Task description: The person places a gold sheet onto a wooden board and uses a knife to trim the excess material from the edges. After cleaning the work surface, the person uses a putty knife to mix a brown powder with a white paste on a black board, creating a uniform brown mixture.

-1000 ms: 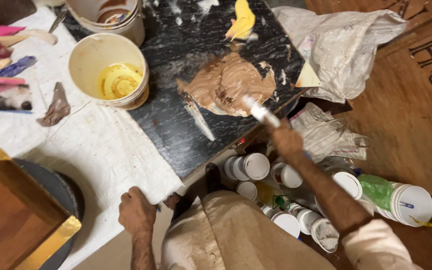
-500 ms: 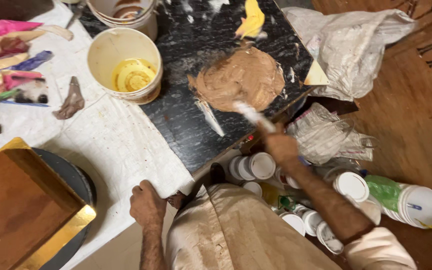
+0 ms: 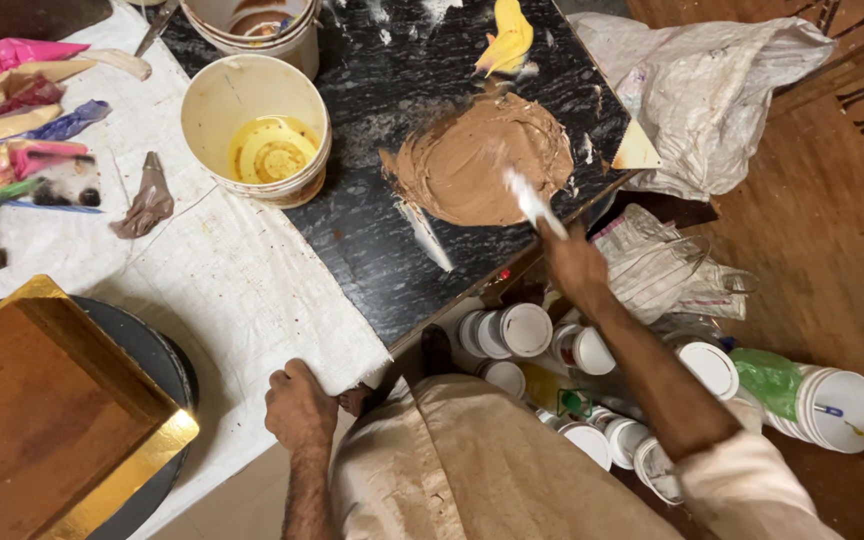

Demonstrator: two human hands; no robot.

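My right hand [image 3: 574, 265] grips a white-smeared spatula [image 3: 530, 200] whose blade lies in a mound of brown paste [image 3: 482, 160] spread on a black stone slab [image 3: 392, 230]. My left hand [image 3: 300, 405] is curled over the near edge of the table, pressing on the white cloth [image 3: 202, 290]. A second white-coated knife [image 3: 426, 235] lies on the slab just left of the paste. A smear of yellow paste [image 3: 508, 42] sits at the slab's far edge.
A cream bucket [image 3: 254, 125] with yellow residue stands left of the paste, another bucket [image 3: 250, 22] behind it. Coloured piping bags [image 3: 22, 120] lie far left. A brown square on a gold board [image 3: 47, 410] sits near left. White-lidded jars [image 3: 527, 330] and crumpled bags [image 3: 712, 95] crowd the floor.
My right hand has pushed the spatula forward over the paste, which is now flatter and rounder. My left hand stays on the table edge.
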